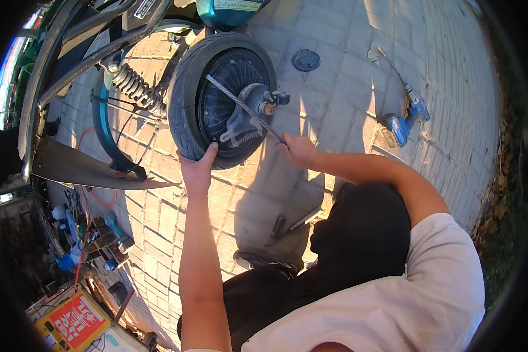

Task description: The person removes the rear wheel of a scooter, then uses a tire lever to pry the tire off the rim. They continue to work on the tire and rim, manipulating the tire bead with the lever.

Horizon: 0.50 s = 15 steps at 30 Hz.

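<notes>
A wheel with a black tire (185, 111) and a dark finned hub (223, 88) stands in front of me, beside the scooter frame (94, 64). My left hand (198, 169) grips the tire's near lower edge, thumb on the sidewall and fingers hidden behind it. In my closed right hand (299, 151) is the end of a long metal bar (232, 97). This bar slants across the wheel face, its far tip near the tire's inner rim; whether it is wedged in, I cannot tell. A grey brake part (246, 120) with a spring sits at the axle, partly under the bar.
A coil shock absorber (136, 88) and teal curved fender (108, 129) are left of the wheel. On the paving to the right lie a blue cordless tool (418, 105) and a round dark cap (305, 60). Tools (114, 232) and a yellow-red box (73, 322) are at lower left.
</notes>
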Tool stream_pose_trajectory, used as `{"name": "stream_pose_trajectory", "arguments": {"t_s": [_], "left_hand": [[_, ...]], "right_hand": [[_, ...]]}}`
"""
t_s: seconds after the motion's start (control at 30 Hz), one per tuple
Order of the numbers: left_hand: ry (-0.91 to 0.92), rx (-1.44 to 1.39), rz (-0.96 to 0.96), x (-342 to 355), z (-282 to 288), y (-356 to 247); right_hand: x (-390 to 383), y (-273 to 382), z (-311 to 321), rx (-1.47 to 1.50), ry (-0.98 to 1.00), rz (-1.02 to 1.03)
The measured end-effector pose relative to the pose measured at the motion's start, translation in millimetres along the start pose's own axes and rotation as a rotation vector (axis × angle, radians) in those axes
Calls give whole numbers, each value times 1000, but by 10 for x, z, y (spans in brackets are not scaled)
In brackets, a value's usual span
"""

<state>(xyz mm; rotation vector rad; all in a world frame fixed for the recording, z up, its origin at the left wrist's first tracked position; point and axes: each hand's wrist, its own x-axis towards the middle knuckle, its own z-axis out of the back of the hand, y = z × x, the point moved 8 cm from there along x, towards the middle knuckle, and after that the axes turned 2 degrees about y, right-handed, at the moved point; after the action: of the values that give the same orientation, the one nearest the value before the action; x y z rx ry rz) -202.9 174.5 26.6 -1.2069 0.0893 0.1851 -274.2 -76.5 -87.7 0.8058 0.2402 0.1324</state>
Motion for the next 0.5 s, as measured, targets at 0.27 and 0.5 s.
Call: {"name": "stream_pose_trajectory", "arguments": {"t_s": [0.27, 0.5], "left_hand": [[77, 54, 58, -83, 39, 42], [125, 88, 77, -35, 77, 176]], "right_hand": [[-381, 822, 113, -23, 554, -80], [-328, 1697, -353, 245, 630, -146]]}}
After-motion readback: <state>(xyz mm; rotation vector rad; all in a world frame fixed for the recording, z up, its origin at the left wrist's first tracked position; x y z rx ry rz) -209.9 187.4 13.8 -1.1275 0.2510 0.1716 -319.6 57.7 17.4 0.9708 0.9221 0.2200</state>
